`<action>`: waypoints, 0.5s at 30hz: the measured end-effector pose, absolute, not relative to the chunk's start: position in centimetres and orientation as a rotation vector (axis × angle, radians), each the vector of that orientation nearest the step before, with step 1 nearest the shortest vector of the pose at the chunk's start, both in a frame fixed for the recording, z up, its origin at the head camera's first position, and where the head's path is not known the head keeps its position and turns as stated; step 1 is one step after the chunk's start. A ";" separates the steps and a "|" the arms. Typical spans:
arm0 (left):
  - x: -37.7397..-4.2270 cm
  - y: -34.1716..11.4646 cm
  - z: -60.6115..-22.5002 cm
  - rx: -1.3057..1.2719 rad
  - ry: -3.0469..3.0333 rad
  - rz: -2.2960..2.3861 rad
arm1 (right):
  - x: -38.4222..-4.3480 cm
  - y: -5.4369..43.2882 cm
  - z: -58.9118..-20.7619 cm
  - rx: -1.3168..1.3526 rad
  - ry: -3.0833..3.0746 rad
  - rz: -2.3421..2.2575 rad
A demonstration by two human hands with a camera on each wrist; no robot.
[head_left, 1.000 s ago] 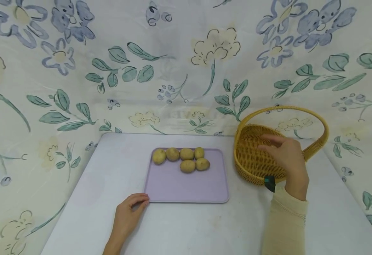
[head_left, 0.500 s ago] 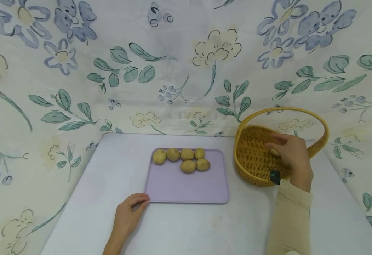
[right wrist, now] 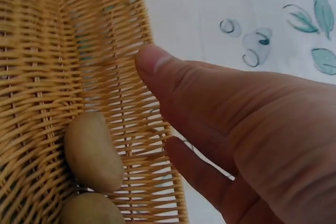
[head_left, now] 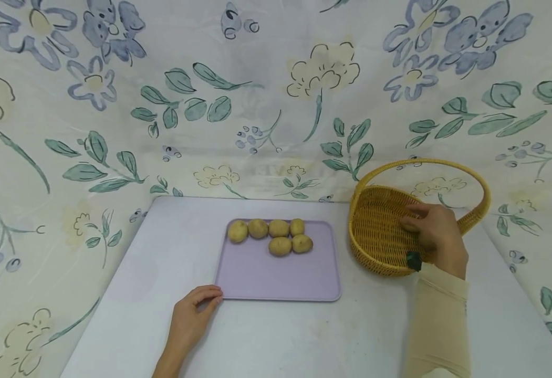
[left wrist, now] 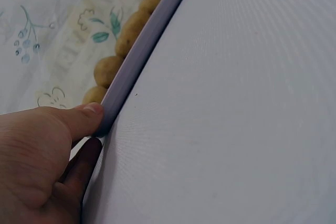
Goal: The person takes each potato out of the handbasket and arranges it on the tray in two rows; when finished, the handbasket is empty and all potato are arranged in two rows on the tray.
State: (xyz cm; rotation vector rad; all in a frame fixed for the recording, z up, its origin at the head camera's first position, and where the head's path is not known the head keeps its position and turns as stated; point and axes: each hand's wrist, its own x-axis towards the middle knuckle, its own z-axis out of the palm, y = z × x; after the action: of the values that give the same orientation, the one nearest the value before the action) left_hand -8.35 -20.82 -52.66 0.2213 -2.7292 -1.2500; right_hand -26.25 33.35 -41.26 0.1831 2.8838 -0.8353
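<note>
My left hand (head_left: 190, 317) pinches the near left corner of a lilac tray (head_left: 276, 278); in the left wrist view the thumb (left wrist: 89, 116) rests on the tray's rim (left wrist: 136, 56), with the fingers lower down. Several potatoes (head_left: 280, 245) lie on the tray toward its far side. My right hand (head_left: 441, 233) reaches into a wicker basket (head_left: 375, 231) at the right, under its arched handle. In the right wrist view the thumb (right wrist: 157, 66) and fingers are apart beside the basket wall, with no potato between them. Two potatoes (right wrist: 94, 153) lie in the basket close to that hand.
Tray and basket stand on a white table (head_left: 276, 341). Behind it hangs a floral cloth (head_left: 266, 105). The basket's tall handle (head_left: 422, 160) arches above the right hand. A dark band (head_left: 414, 261) sits at the right wrist.
My right hand has moved a little right and lower into the basket. A potato came into view by its fingers half a second ago. The left hand and tray stay put.
</note>
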 end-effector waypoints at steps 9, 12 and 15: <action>-8.4 -20.8 -52.6 0.207 -2.718 -1.243 | -27.2 34.6 -42.0 0.089 2.868 -0.773; -8.4 -20.8 -52.6 0.210 -2.722 -1.233 | -27.4 34.8 -42.3 0.100 2.830 -0.780; -8.4 -20.7 -52.6 0.221 -2.729 -1.221 | -27.7 34.9 -42.5 0.118 2.799 -0.811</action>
State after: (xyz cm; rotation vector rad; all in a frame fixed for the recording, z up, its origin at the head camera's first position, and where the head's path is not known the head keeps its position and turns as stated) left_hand -8.35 -20.73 -52.56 0.2213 -2.7288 -1.2206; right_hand -27.66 34.94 -42.51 0.1179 2.7991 -0.8109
